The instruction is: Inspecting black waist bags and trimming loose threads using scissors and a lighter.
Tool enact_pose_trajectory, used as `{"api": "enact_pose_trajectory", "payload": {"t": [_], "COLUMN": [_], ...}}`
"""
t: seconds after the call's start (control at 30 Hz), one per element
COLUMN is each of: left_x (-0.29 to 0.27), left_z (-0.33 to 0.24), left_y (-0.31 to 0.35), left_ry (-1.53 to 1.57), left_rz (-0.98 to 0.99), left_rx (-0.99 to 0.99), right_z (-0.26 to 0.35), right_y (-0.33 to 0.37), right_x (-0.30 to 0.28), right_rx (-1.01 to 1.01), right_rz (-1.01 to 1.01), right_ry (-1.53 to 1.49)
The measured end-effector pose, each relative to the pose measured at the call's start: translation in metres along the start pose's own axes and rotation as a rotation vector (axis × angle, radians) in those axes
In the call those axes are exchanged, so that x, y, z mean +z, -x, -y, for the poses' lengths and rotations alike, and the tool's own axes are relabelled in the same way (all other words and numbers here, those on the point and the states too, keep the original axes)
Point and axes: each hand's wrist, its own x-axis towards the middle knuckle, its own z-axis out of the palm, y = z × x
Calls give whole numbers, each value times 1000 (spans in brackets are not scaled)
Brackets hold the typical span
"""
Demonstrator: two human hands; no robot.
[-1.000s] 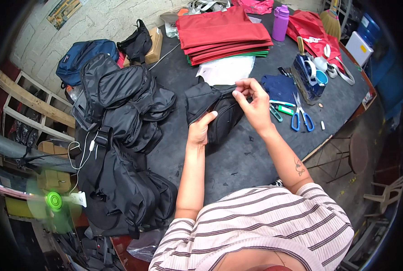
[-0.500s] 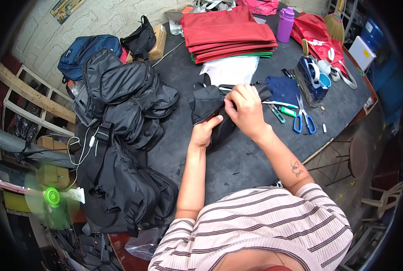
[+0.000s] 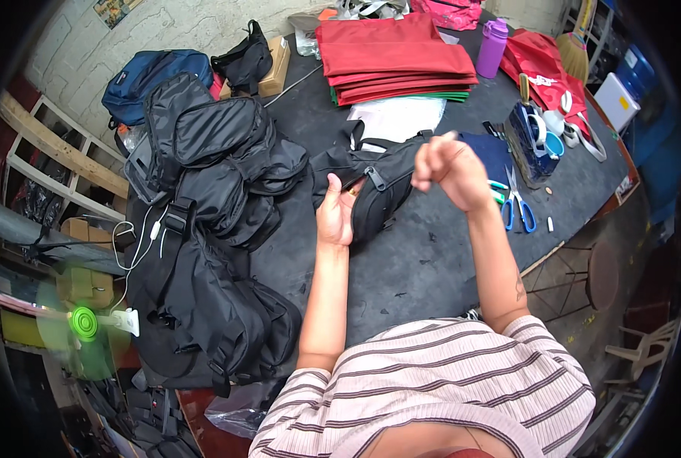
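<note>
A black waist bag (image 3: 382, 200) with a zipper lies across the middle of the table. My left hand (image 3: 336, 211) is closed on its near left part, thumb up on top and the other fingers hidden inside or under the fabric. A zipper pull (image 3: 375, 179) shows on the bag's front. My right hand (image 3: 455, 172) is raised beside the bag's right end, its fingers curled in and slightly blurred. Whatever they pinch, if anything, cannot be made out. Just right of that hand lie blue-handled scissors (image 3: 518, 208) and a dark blue cloth (image 3: 487, 153).
Several black bags (image 3: 218, 168) are piled on the left, with a blue backpack (image 3: 157, 84) behind. Folded red fabric (image 3: 394, 57) is stacked at the back near a purple bottle (image 3: 492, 49). A tool caddy (image 3: 530, 141) stands right. A small fan (image 3: 85, 324) spins at lower left.
My right hand has lifted off the bag and moved right. The bag is spread wider, its zippered front turned into view. My left hand keeps its hold.
</note>
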Motion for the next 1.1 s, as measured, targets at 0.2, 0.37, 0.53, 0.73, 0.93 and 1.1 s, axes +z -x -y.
{"api": "enact_pose_trajectory", "payload": {"t": [0.2, 0.37, 0.53, 0.73, 0.93, 1.1], "left_x": [17, 32, 23, 31, 45, 54], "left_z": [13, 18, 16, 15, 11, -2], "left_y": [-3, -11, -9, -5, -4, -16], "left_ry": [-144, -443, -351, -372, -95, -114], "left_rz": [-120, -243, -243, -219, -6, 19], "left_rx": [30, 354, 331, 320, 52, -116], "right_z": [-35, -48, -39, -29, -12, 6], "right_y": [9, 23, 19, 11, -32, -69], "right_x": [33, 37, 28, 26, 6, -25], "right_rx": [-383, -472, -563, -433, 312, 400], "right_rz": [-261, 49, -409, -301, -186, 346], "right_ry": [1266, 970, 1014, 1045, 1074, -375]}}
